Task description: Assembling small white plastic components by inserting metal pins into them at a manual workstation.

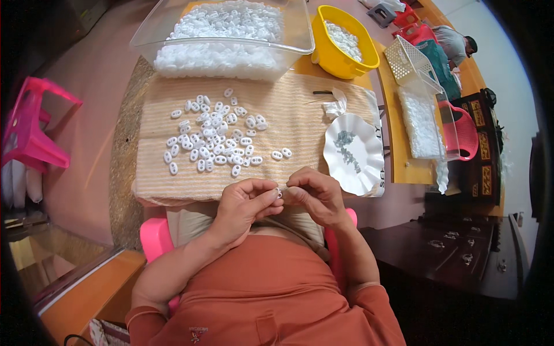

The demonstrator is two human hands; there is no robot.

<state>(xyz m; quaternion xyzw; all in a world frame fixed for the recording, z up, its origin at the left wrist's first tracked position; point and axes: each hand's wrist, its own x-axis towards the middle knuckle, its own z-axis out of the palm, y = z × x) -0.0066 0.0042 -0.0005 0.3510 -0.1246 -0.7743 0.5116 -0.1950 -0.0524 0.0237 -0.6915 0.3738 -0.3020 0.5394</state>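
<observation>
My left hand [245,207] is closed in a pinch on a small white oval piece [279,194] with holes, at the near edge of the cloth-covered table. Right beside it, my right hand [316,196] is pinched shut with its fingertips at the piece; whatever they grip is too small to make out. Beyond my hands lies a loose heap of similar white two-holed ovals [216,130]. Two of them [281,154] lie apart, just past my fingers. To the right, a white wavy-rimmed plate [369,151] carries small grey-green bits [348,151].
A see-through tub [294,43] full of white pieces stands at the back, beside a yellow basin [340,72]. Small white scraps [336,108] lie above the plate. Pink stool [37,124] at left; side table [398,164] with another filled tub at right. A person [453,45] sits far right.
</observation>
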